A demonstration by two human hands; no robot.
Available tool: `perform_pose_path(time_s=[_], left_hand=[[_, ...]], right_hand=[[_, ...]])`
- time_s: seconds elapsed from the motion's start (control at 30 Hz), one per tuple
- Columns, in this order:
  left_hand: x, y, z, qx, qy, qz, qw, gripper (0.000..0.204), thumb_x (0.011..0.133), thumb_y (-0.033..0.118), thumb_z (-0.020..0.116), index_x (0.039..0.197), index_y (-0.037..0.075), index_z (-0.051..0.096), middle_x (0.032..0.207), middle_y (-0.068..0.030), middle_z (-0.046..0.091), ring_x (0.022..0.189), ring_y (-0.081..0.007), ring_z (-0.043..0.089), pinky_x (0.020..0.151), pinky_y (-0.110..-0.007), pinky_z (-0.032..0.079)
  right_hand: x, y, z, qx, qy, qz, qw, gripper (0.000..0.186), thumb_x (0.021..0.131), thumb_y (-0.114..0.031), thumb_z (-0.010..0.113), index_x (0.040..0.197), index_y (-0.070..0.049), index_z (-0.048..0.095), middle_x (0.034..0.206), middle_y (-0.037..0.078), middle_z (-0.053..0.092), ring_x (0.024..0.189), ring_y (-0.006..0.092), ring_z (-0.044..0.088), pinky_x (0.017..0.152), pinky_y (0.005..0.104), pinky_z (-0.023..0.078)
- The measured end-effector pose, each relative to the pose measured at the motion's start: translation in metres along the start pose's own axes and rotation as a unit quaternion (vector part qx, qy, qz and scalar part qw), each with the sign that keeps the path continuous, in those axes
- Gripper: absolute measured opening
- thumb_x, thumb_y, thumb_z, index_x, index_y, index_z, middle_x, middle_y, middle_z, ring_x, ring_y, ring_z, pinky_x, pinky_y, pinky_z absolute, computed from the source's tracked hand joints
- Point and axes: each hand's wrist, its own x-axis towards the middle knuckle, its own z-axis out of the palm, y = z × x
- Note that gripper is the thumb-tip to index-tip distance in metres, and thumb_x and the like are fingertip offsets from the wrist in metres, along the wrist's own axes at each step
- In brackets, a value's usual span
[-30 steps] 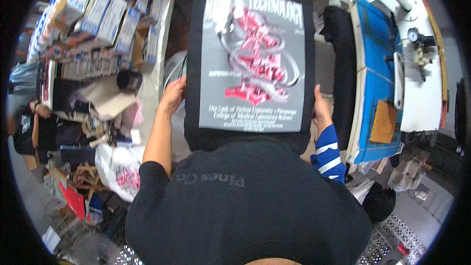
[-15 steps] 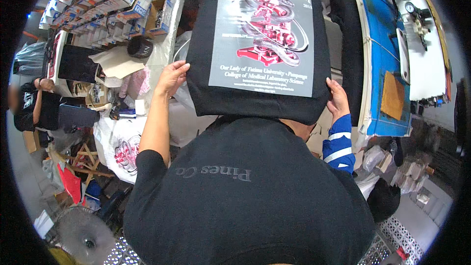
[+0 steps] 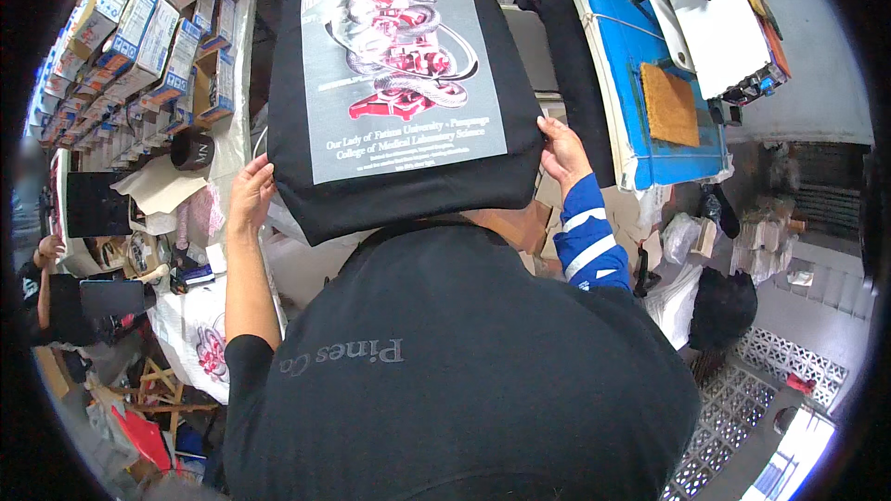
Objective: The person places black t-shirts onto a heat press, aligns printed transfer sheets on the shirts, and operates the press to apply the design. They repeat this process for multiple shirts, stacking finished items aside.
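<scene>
A black printed shirt (image 3: 418,197) is spread out in front of me; its collar and sleeves are out of sight. It carries a large grey rectangular print with red and silver artwork and white lettering. At its lower left edge, my left hand (image 3: 249,195) pinches the cloth between thumb and fingers. On the opposite edge, slightly higher up, my right hand (image 3: 562,150) grips the cloth with fingers partly hidden behind it. The lower hem hangs in soft folds and slants down toward the left. A blue and white sleeve (image 3: 588,237) covers my right forearm.
Stacked small boxes (image 3: 139,46) fill the left shelf. A dark cap (image 3: 191,150) lies near them. To the right stand a blue board (image 3: 608,37) with a brown pad (image 3: 668,104) and a white table (image 3: 719,28). At far left, another person's hand (image 3: 48,250) shows.
The whole view has swung, so shirt, hands and blue board all sit farther left in the picture. Both hands keep their hold; the shirt's lower hem now slants more.
</scene>
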Motion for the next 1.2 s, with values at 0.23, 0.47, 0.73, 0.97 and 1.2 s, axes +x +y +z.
perform_pose_path(time_s=[0.23,0.47,0.73,0.97,1.2], left_hand=[[-0.017,0.005,0.026,0.073,0.094,-0.001,0.993,0.061,0.094,0.014,0.071,0.147,-0.005,0.046,0.131,-0.0123,0.063,0.117,-0.0204,0.058,0.101,-0.036,0.044],[-0.017,0.005,0.026,-0.021,0.025,0.029,0.999,0.038,0.094,0.006,0.068,0.131,-0.002,0.062,0.117,-0.0088,0.072,0.103,-0.0168,0.068,0.094,-0.034,0.052],[-0.014,-0.003,0.068,0.364,0.234,0.170,0.885,0.027,0.094,0.010,0.068,0.120,0.003,0.071,0.120,-0.0119,0.071,0.111,-0.0226,0.067,0.097,-0.036,0.051],[-0.018,-0.027,0.125,0.511,0.184,0.410,0.733,0.027,0.088,0.013,0.074,0.113,0.004,0.074,0.126,-0.0139,0.068,0.121,-0.0309,0.063,0.104,-0.041,0.048],[-0.016,-0.034,0.122,0.466,0.192,0.405,0.763,0.028,0.084,0.011,0.078,0.111,0.003,0.074,0.128,-0.0140,0.069,0.123,-0.0303,0.063,0.106,-0.040,0.048]], right_hand=[[-0.008,-0.004,-0.001,-0.147,0.103,-0.022,0.983,0.035,0.098,-0.011,0.067,0.129,0.004,0.059,0.119,0.011,0.069,0.110,0.0184,0.064,0.099,0.0354,0.049],[0.001,-0.003,-0.014,-0.104,0.072,-0.022,0.992,0.032,0.099,-0.012,0.066,0.128,0.000,0.061,0.115,0.008,0.070,0.105,0.0195,0.066,0.093,0.0364,0.053],[-0.012,0.011,0.032,-0.559,0.196,-0.282,0.754,0.029,0.095,-0.017,0.068,0.120,-0.002,0.068,0.117,0.012,0.071,0.106,0.0247,0.067,0.092,0.0396,0.053],[-0.024,0.043,0.080,-0.658,0.055,-0.477,0.581,0.027,0.089,-0.016,0.070,0.113,-0.003,0.068,0.129,0.016,0.063,0.129,0.0380,0.051,0.110,0.0481,0.040],[-0.023,0.048,0.077,-0.649,0.061,-0.490,0.579,0.029,0.088,-0.017,0.072,0.113,-0.004,0.068,0.131,0.016,0.060,0.131,0.0389,0.049,0.110,0.0489,0.040]])
